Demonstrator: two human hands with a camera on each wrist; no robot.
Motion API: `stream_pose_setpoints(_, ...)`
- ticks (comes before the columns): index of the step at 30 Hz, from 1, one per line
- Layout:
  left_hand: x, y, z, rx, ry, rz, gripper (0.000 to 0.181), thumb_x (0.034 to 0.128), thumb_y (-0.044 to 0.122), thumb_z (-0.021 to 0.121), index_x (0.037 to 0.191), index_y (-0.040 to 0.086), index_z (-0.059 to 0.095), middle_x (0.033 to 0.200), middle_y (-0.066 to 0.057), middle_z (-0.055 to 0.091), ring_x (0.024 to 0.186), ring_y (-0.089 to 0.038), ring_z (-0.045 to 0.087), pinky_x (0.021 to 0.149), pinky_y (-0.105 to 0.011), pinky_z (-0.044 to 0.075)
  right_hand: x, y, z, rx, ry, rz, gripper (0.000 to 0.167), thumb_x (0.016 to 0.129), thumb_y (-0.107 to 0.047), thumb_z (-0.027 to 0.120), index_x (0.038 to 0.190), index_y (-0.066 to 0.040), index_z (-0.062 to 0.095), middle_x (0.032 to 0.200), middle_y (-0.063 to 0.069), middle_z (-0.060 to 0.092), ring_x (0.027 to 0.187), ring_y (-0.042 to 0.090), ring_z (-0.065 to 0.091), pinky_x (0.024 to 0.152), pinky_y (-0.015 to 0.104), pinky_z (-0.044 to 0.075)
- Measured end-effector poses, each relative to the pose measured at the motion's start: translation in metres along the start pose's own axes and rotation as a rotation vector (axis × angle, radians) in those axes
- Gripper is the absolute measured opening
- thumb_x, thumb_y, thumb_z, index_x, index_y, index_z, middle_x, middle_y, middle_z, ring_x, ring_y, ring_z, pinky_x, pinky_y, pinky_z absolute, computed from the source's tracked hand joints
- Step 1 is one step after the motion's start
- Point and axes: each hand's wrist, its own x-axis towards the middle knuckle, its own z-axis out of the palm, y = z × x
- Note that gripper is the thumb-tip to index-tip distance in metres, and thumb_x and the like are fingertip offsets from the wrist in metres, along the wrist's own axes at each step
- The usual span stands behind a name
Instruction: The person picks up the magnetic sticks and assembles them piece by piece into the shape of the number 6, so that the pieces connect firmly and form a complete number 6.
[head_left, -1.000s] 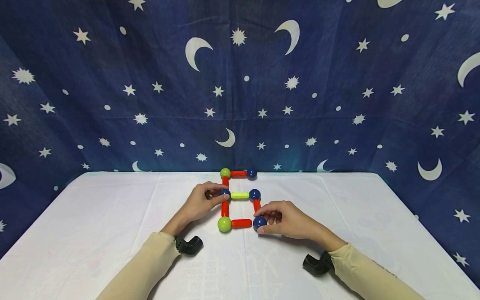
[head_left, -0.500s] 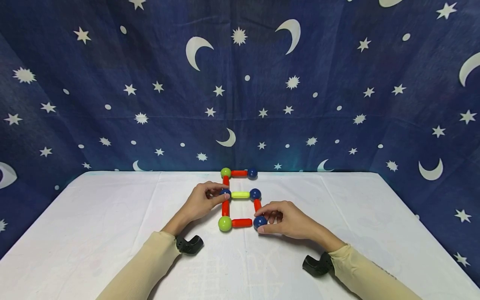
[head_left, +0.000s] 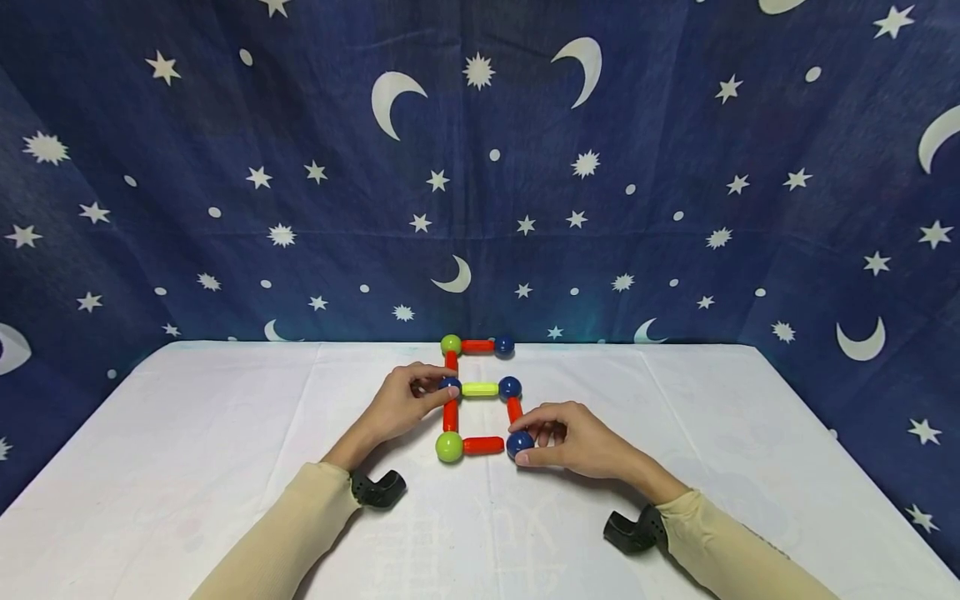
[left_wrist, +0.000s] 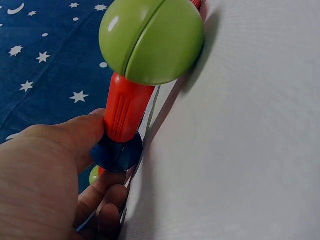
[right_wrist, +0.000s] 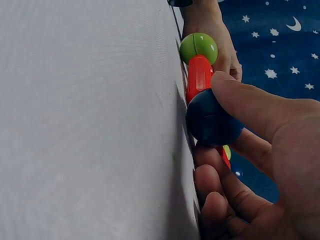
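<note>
A flat figure of magnetic balls and rods lies on the white cloth. My left hand (head_left: 401, 406) pinches the blue ball (left_wrist: 117, 156) midway along its left side, between thumb and fingers. Red rods run from that ball to a far green ball (head_left: 451, 344) and a near green ball (head_left: 449, 447). A yellow rod (head_left: 480, 389) joins it to another blue ball (head_left: 510, 387). My right hand (head_left: 577, 442) grips the near-right blue ball (right_wrist: 211, 119), its thumb on one side and fingers on the other. A red rod (head_left: 483, 445) lies between this ball and the near green one.
A far red rod (head_left: 477, 346) leads to a blue ball (head_left: 504, 346) at the table's back edge. Behind hangs a dark blue curtain (head_left: 480, 192) with moons and stars. Black wrist mounts (head_left: 378, 489) sit on both sleeves, low over the white cloth (head_left: 225, 433).
</note>
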Motion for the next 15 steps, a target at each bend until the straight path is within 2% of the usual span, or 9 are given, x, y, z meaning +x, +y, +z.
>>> stream_pose_setpoints(5, -0.0006, 0.0004, -0.0006, -0.003, -0.001, 0.001, 0.031, 0.0916, 0.02, 0.077, 0.12, 0.008, 0.075, 0.102, -0.005, 0.067, 0.088, -0.02, 0.059, 0.073, -0.032, 0.051, 0.0002, 0.0002, 0.0003, -0.007, 0.004, 0.005, 0.03, 0.084, -0.028, 0.085, 0.111, -0.018, 0.076, 0.085, -0.004, 0.062, 0.077, 0.013, 0.057, 0.067, 0.024, 0.045)
stream_pose_setpoints(12, -0.0001, 0.0024, -0.0018, -0.003, -0.008, 0.004, 0.032, 0.0919, 0.02, 0.077, 0.121, 0.007, 0.074, 0.103, -0.007, 0.067, 0.089, -0.021, 0.059, 0.069, -0.032, 0.051, 0.0001, 0.0007, 0.0003, 0.003, 0.006, -0.011, 0.031, 0.084, -0.029, 0.085, 0.111, -0.016, 0.076, 0.085, -0.003, 0.063, 0.077, 0.014, 0.056, 0.066, 0.025, 0.045)
stream_pose_setpoints(15, -0.0009, 0.0048, -0.0029, 0.016, 0.011, 0.014, 0.033, 0.0906, 0.022, 0.078, 0.121, 0.008, 0.075, 0.102, -0.008, 0.065, 0.09, -0.021, 0.059, 0.071, -0.033, 0.05, -0.0003, 0.001, 0.0004, 0.002, 0.01, -0.015, 0.03, 0.084, -0.029, 0.085, 0.111, -0.017, 0.076, 0.084, -0.005, 0.063, 0.077, 0.013, 0.056, 0.066, 0.024, 0.045)
